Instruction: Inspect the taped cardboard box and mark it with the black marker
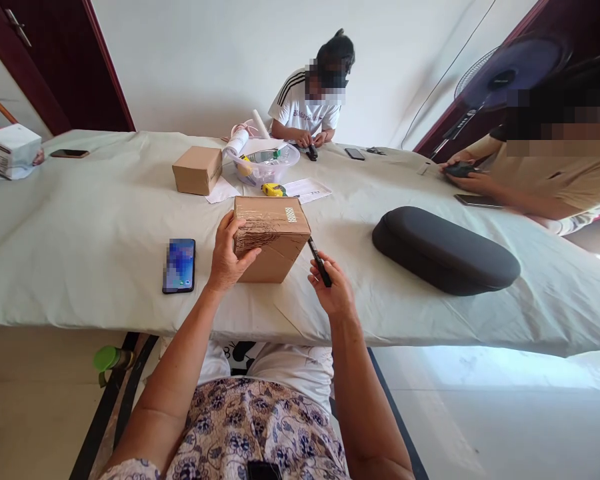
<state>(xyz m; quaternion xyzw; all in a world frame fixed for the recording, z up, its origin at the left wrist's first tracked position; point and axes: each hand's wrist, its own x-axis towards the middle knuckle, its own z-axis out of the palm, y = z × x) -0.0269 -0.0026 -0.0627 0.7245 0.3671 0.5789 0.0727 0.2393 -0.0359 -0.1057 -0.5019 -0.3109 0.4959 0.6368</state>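
A taped brown cardboard box (273, 235) stands on the cloth-covered table (95, 233) just in front of me. My left hand (227, 257) grips its left side, fingers over the top edge and thumb on the front face. My right hand (331, 285) is closed on a thin black tool (319, 262), like a pen or cutter. The tool's tip points at the box's right edge.
A phone (179, 265) lies left of the box, a black oval case (445, 249) to the right. Further back are a smaller cardboard box (197, 169), a clear bowl (267, 164), a yellow tape measure (273, 190) and papers. Two other people sit at the far side and right.
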